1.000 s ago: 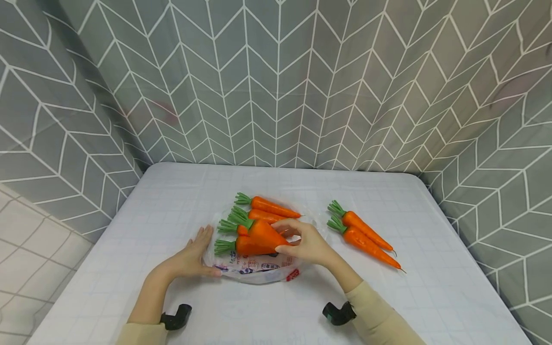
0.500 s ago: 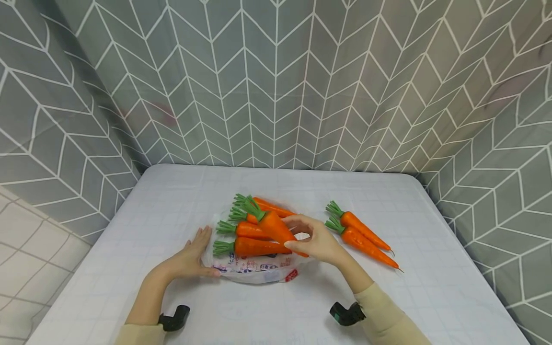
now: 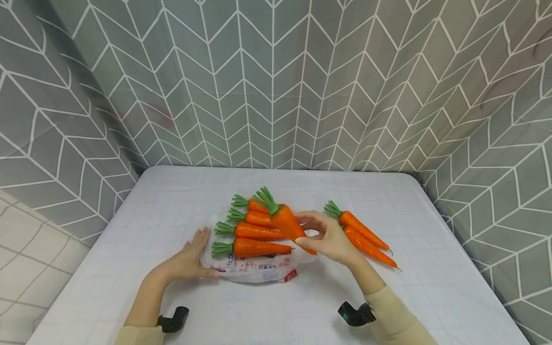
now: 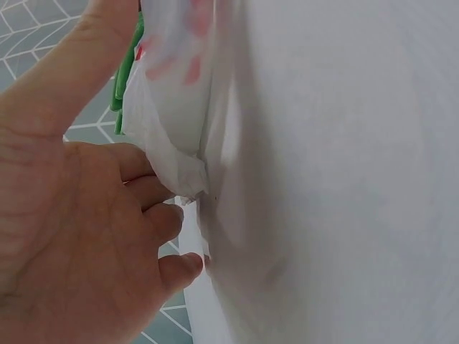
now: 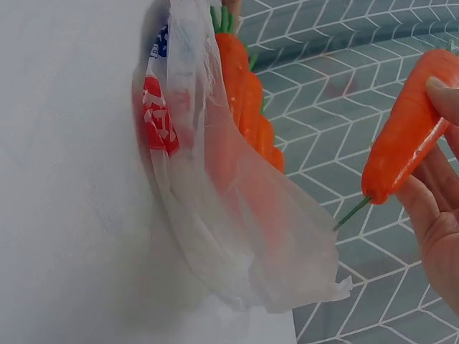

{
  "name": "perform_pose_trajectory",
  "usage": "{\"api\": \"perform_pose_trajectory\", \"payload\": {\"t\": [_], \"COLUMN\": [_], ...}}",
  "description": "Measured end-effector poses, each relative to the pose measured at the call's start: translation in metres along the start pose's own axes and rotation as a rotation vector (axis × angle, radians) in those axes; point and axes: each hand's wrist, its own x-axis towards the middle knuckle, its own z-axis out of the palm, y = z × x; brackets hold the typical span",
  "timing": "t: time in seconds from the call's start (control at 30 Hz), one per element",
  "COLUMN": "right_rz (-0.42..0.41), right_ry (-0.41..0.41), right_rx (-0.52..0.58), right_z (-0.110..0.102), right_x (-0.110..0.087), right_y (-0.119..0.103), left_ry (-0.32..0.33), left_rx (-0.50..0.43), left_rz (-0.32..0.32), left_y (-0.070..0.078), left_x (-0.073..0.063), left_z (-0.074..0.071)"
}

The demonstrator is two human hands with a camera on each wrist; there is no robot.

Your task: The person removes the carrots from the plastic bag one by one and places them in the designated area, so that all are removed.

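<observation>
Apparently midway, we judge: two carrots point(image 3: 364, 229) lie apart on the counter point(image 3: 258, 316), four point(image 3: 255, 232) rest on the plastic bag point(image 3: 254, 275), presumably left to move. We note the right hand point(image 3: 331, 238) gripping another carrot point(image 3: 288, 223) above it; the left hand point(image 3: 189, 257) spread, touching the bag's edge.

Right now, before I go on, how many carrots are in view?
7: one carrot in the right hand, four carrots side by side on the plastic bag, and two carrots right of it on the table. Any under the bag would be hidden.
</observation>
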Motion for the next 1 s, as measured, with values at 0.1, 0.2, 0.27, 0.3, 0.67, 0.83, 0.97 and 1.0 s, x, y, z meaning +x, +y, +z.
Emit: {"api": "perform_pose_trajectory", "payload": {"t": [0.1, 0.2, 0.27, 0.3, 0.67, 0.83, 0.97, 1.0], "right_rz": [-0.039, -0.067, -0.068, -0.064, 0.023, 0.043, 0.069, 0.074], "right_ry": [0.011, 0.020, 0.023, 0.024, 0.005, -0.012, -0.012, -0.008], "right_rx": [0.032, 0.060, 0.058, 0.049, -0.076, -0.094, -0.111, -0.117], "right_z": [-0.002, -0.004, -0.005, -0.006, -0.017, -0.025, -0.032, -0.033], "right_x": [0.000, 0.001, 0.001, 0.001, -0.011, -0.019, -0.027, -0.029], "right_y": [-0.002, -0.004, -0.006, -0.007, -0.008, -0.006, -0.004, -0.004], "left_ry": [0.003, 0.004, 0.003, 0.003, 0.001, 0.005, 0.007, 0.007], "left_rx": [-0.004, -0.006, -0.006, -0.007, 0.001, 0.003, 0.005, 0.006], "left_rz": [0.003, 0.007, 0.006, 0.005, -0.004, -0.003, 0.002, 0.002], "left_y": [0.000, 0.001, 0.002, 0.002, 0.002, 0.000, 0.000, -0.001], "left_x": [-0.001, -0.001, -0.002, -0.002, -0.001, 0.000, 0.000, 0.000], "left_z": [0.000, 0.000, 0.000, 0.000, -0.001, -0.001, -0.001, -0.001]}}
